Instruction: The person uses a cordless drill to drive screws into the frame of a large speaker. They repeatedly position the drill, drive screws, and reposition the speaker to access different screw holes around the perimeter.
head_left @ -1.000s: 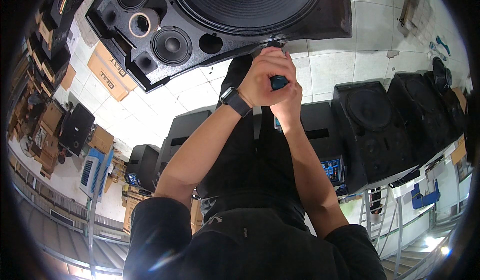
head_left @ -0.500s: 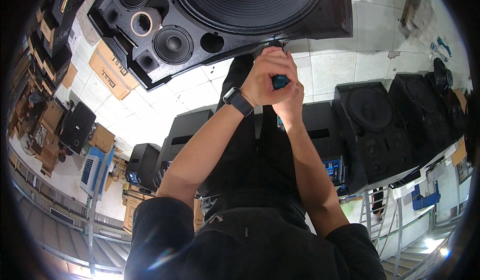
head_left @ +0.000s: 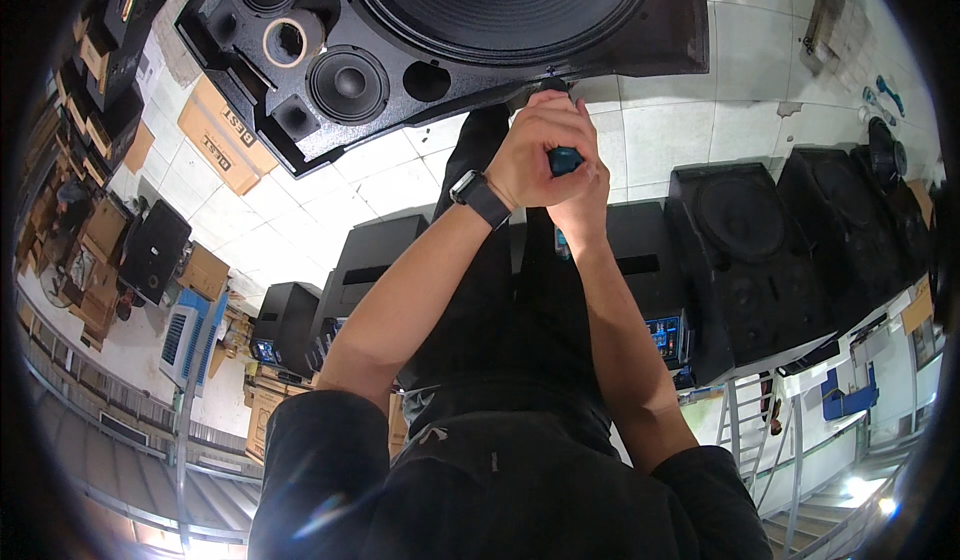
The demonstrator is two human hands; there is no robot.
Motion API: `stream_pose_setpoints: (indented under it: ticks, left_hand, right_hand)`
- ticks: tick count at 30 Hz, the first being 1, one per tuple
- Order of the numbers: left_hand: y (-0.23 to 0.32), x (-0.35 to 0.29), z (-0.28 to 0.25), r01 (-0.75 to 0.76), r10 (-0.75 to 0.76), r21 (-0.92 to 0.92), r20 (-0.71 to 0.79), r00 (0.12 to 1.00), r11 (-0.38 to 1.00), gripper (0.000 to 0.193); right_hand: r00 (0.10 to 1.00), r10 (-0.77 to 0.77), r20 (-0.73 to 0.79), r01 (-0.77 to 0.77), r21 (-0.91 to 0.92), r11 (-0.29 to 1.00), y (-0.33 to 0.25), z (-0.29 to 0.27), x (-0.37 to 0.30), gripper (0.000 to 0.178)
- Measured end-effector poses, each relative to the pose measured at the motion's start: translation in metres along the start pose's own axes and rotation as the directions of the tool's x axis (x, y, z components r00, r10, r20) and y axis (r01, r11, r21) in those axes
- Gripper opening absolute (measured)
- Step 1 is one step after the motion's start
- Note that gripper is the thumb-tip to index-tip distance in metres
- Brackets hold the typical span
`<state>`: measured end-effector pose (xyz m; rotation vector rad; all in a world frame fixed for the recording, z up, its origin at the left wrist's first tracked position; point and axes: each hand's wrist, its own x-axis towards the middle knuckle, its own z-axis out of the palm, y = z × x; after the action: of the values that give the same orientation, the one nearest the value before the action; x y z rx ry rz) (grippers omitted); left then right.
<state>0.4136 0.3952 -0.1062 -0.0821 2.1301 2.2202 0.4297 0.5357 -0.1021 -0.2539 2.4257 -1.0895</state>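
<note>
A teal and black driver [head_left: 565,161] is clasped in both hands, its rounded end showing between my fingers. My left hand [head_left: 535,150], with a watch at the wrist, wraps over it. My right hand [head_left: 583,200] closes round it just below and to the right, partly covered by the left. The driver's dark front end points at the near edge of a big speaker cone [head_left: 500,10]; its tip is too small to make out. That cone is set in a large black speaker cabinet [head_left: 640,55] lying face up, with smaller cones beside it.
A roll of tape [head_left: 285,42] rests on the cabinet. Flattened cardboard [head_left: 222,138] lies at its left on the tiles. Black speaker cabinets [head_left: 735,270] stand in a row at the right, others [head_left: 370,260] at the left. Teal-handled tools [head_left: 887,95] lie far right.
Both hands and the driver stay at the cone's edge, with only a very slight shift. The grip is the same.
</note>
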Motion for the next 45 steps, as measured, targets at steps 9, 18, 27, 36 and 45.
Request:
stream_pose_setpoints:
  ticks: [9,18,27,36,45]
  left_hand:
    - [-0.002,-0.002,0.003,-0.003,0.003,0.009,-0.019,1.000,1.000,0.008]
    - [-0.003,-0.002,0.002,-0.022,0.023,0.017,-0.036,0.999,1.000,0.008]
    - [-0.001,0.000,0.003,-0.005,0.006,0.023,-0.062,0.998,1.000,0.005]
    - [-0.002,-0.011,0.001,-0.005,0.006,0.010,-0.105,0.994,1.000,0.004]
    - [-0.003,-0.003,0.006,0.042,-0.035,0.049,-0.138,0.990,0.998,0.003]
  right_hand:
    - [0.998,-0.063,0.000,0.063,-0.105,0.992,0.008,0.002,0.000,0.062]
    - [0.998,-0.058,0.006,0.058,-0.072,0.996,0.009,0.002,0.001,0.062]
    - [0.999,-0.042,0.033,0.045,-0.091,0.995,0.009,-0.001,0.005,0.061]
    - [0.997,0.004,0.074,0.004,-0.100,0.995,0.012,-0.005,0.005,0.080]
    - [0.998,-0.008,0.058,0.007,0.024,1.000,0.012,-0.013,0.015,0.091]
